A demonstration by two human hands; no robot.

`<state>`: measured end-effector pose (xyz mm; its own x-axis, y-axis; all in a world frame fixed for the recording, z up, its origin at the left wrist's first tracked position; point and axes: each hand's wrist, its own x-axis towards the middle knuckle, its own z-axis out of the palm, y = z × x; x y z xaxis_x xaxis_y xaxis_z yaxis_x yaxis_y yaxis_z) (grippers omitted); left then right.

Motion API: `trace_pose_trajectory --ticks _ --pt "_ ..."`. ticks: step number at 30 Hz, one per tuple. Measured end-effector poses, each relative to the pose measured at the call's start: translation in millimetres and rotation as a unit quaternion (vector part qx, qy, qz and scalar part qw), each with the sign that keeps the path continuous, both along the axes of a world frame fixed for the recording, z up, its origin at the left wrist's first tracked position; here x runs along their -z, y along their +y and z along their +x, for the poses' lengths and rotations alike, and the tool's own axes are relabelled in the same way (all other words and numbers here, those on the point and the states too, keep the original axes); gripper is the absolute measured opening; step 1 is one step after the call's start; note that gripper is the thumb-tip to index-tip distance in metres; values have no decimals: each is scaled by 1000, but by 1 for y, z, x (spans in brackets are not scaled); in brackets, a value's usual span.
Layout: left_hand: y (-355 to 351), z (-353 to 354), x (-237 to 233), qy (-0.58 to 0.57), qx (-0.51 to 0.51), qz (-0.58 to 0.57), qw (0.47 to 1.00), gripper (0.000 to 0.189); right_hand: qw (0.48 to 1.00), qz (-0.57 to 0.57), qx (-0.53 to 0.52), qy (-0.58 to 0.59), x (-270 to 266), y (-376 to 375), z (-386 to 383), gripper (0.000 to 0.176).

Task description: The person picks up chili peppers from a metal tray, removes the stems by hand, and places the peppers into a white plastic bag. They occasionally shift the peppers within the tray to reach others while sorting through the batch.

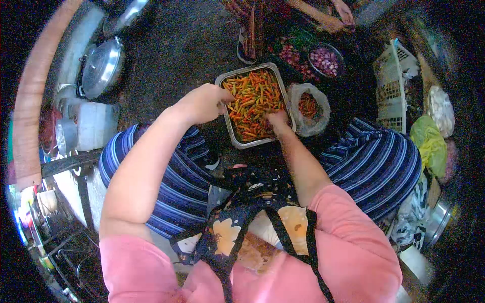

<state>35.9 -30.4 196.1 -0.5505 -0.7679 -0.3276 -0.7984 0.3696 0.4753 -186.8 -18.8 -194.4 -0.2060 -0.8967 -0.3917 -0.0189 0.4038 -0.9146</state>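
A rectangular metal tray [237, 144] full of orange, red and green chili peppers [252, 98] stands on the dark floor between my knees. At its left rim is my left hand [206, 103], with the fingers bent inward over the peppers. They look closed, but what they hold is too small to make out. My right hand [278, 121] reaches over the near right part of the tray. Its fingertips are down among the peppers and partly hidden. Touching the tray's right side, a clear plastic bag [319, 108] stands with its mouth apart, with red chilies [308, 105] inside.
Beyond the tray, another person's hands [343, 15] are near a bowl of peeled shallots [324, 61] and a loose pile of shallots [293, 54]. A lidded metal pot [103, 68] and plastic containers [96, 123] stand at left. At right are a white crate [391, 93] and a yellow-green bag [429, 144].
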Motion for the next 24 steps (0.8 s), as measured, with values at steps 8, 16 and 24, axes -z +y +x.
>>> trace_pose_trajectory --ticks 8,16,24 --pt "-6 -2 11 -44 -39 -29 998 26 888 -25 -195 416 -121 -51 11 57" --pt "-9 1 29 12 -87 -10 996 26 951 -81 -293 50 -207 -74 16 24" --pt "-6 -12 9 357 -436 318 763 37 932 -93 -234 -261 -346 -37 50 24"
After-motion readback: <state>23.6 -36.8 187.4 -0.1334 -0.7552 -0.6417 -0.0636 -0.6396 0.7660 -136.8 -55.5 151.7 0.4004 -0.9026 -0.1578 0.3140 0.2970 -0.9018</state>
